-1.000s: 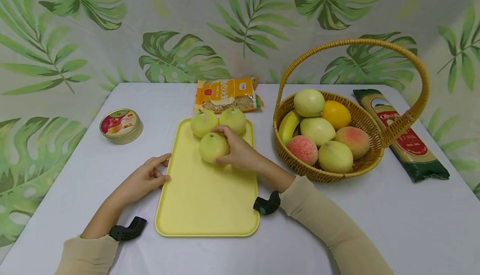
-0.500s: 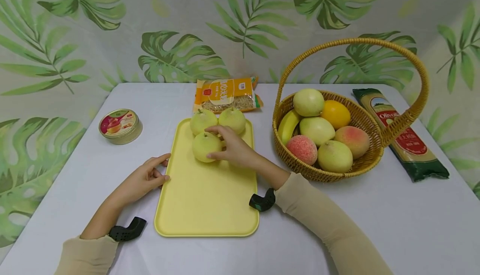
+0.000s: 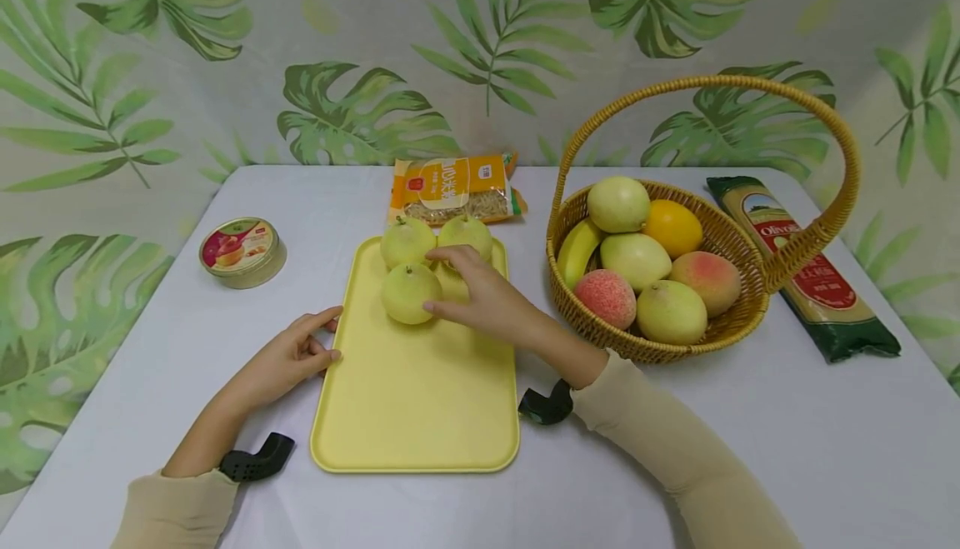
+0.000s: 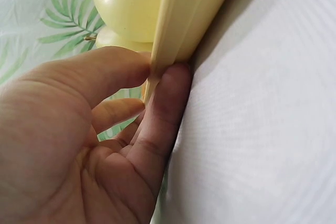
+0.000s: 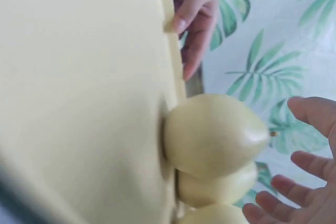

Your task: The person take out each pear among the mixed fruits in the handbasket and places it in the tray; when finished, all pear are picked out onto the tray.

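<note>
Three pale green, round pears sit at the far end of a yellow tray. The nearest pear stands in front of a left pear and a right pear, its short stem upward. My right hand is just to its right, fingers spread; the right wrist view shows a gap between these fingers and the pear. At the tray's left edge, my left hand pinches the rim, thumb above and a finger underneath in the left wrist view.
A wicker basket with a tall handle holds a banana, peaches and other fruit at the right. Beside it lies a green-ended pasta packet. An orange-topped bag lies behind the tray, and a round tin stands at the left.
My right hand slid the nearest pear leftward on the tray, then let go of it and drew slightly back to the right. My left hand stayed on the rim.
</note>
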`<act>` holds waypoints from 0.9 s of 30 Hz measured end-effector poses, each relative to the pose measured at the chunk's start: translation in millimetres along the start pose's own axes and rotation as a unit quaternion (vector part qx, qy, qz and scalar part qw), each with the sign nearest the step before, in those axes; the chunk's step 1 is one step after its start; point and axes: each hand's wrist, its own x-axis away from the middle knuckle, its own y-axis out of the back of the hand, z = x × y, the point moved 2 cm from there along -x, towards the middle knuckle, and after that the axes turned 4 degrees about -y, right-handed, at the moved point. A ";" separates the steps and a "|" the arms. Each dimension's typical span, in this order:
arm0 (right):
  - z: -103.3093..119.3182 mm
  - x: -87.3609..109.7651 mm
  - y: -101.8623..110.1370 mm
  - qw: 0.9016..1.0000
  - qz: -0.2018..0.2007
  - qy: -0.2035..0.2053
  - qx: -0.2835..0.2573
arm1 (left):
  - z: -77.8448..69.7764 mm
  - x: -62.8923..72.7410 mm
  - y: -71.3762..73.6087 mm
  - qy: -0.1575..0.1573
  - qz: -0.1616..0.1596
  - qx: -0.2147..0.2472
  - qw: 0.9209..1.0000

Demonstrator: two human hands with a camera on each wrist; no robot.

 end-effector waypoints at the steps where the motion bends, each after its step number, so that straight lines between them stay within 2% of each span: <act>1: 1.8 4.8 5.3 1.000 -0.006 0.010 0.006 | 0.0 -0.1 0.0 0.000 0.000 0.000 1.000; 8: 10.6 43.8 46.3 0.994 -0.064 0.083 0.043 | 0.4 0.0 0.1 0.000 -0.001 -0.005 1.000; 13: 10.3 74.6 79.4 0.980 -0.138 0.114 0.086 | 1.0 -0.1 0.0 -0.003 0.000 -0.002 1.000; 17: 4.8 95.6 103.6 0.969 -0.185 0.133 0.099 | 1.5 0.0 0.2 -0.006 0.000 -0.003 1.000; 21: -2.9 112.8 121.0 0.963 -0.213 0.127 0.106 | 1.6 -0.2 0.3 -0.006 0.000 -0.005 1.000; 27: -17.6 129.3 134.4 0.957 -0.240 0.099 0.127 | 1.5 0.2 0.4 -0.008 0.000 0.000 1.000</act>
